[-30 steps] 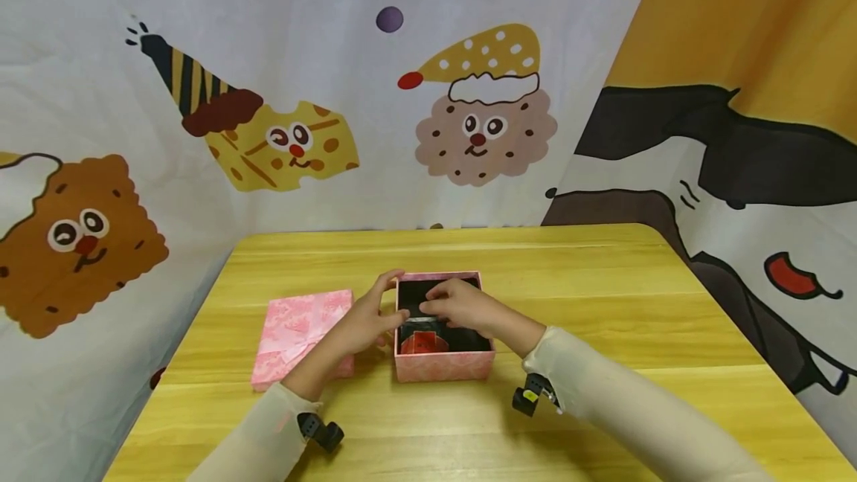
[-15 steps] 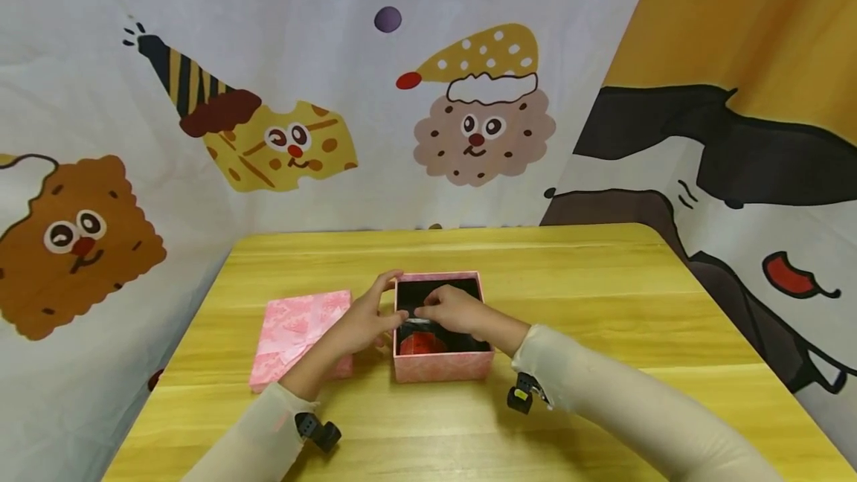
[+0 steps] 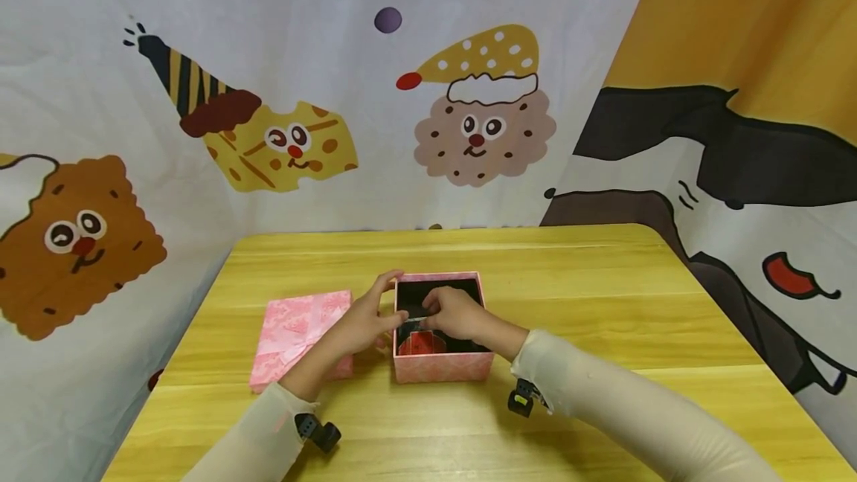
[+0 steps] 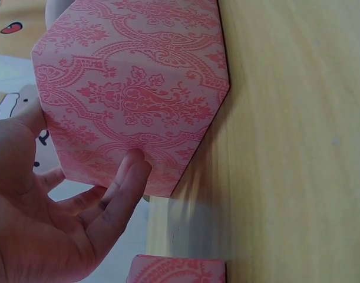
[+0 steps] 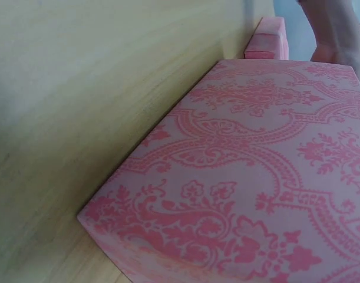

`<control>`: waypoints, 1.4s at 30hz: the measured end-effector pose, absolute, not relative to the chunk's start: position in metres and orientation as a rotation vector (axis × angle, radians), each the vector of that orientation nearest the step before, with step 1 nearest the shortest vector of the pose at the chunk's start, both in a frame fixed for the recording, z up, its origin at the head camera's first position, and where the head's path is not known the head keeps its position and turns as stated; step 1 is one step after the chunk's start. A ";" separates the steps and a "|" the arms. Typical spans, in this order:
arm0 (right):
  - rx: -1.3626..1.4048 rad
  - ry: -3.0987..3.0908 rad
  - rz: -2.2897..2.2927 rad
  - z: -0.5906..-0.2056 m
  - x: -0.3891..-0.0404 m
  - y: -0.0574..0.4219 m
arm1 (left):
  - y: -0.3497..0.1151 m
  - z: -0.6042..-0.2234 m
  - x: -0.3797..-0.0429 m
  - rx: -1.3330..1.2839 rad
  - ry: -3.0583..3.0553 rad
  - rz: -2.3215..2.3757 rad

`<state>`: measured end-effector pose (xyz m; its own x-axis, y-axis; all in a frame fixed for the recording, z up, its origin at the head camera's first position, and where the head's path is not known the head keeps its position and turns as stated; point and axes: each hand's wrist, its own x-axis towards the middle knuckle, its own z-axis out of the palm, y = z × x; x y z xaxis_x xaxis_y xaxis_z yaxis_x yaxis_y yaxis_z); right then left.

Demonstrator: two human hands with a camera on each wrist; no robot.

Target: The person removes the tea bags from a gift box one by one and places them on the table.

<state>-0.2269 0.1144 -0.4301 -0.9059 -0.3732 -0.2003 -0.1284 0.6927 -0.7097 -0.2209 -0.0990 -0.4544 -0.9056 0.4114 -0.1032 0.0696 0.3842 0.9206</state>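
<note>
An open pink patterned box [image 3: 442,368] with a black interior stands mid-table. My left hand [image 3: 367,322] grips its left wall, thumb over the rim and fingers outside; the left wrist view shows those fingers [image 4: 118,200] against the patterned side. Inside the box lies a red thing [image 3: 422,343], with a thin shiny, clear-looking strip [image 3: 415,320] behind it. Curled fingers of my right hand [image 3: 462,316] reach down into the box, thumb close to that strip. I cannot tell whether they pinch it. The right wrist view has only the box's outer side [image 5: 227,159], not the right hand.
The pink lid [image 3: 301,326] with a ribbon bow lies left of the box, under my left forearm in the head view. A wood-grain table [image 3: 569,288] carries both. Behind it hangs a cartoon-printed curtain [image 3: 388,192].
My right hand shifted slightly left within the box, then its index finger lifted away from the strip and its thumb moved nearer me. The left hand kept its place on the wall.
</note>
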 end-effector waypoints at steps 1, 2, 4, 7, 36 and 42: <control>-0.399 2.573 -1.040 -0.431 -0.227 0.114 | -0.099 -0.454 -0.220 0.419 2.334 1.526; -0.399 2.565 -1.044 -0.431 -0.227 0.114 | -0.099 -0.454 -0.220 0.416 2.334 1.524; -0.391 2.544 -1.060 -0.432 -0.227 0.115 | -0.099 -0.454 -0.220 0.415 2.339 1.519; -0.384 2.508 -1.085 -0.432 -0.227 0.115 | -0.099 -0.454 -0.219 0.413 2.339 1.521; -0.536 2.359 -1.020 -0.436 -0.226 0.115 | -0.100 -0.453 -0.219 0.442 2.323 1.528; -0.407 2.383 -1.118 -0.434 -0.225 0.115 | -0.100 -0.451 -0.218 0.430 2.313 1.531</control>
<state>-0.2252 0.1154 -0.4342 -0.8440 -0.4510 -0.2903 -0.0649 0.6232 -0.7794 -0.2183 -0.0997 -0.4510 -0.8990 0.4243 -0.1082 0.0663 0.3762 0.9242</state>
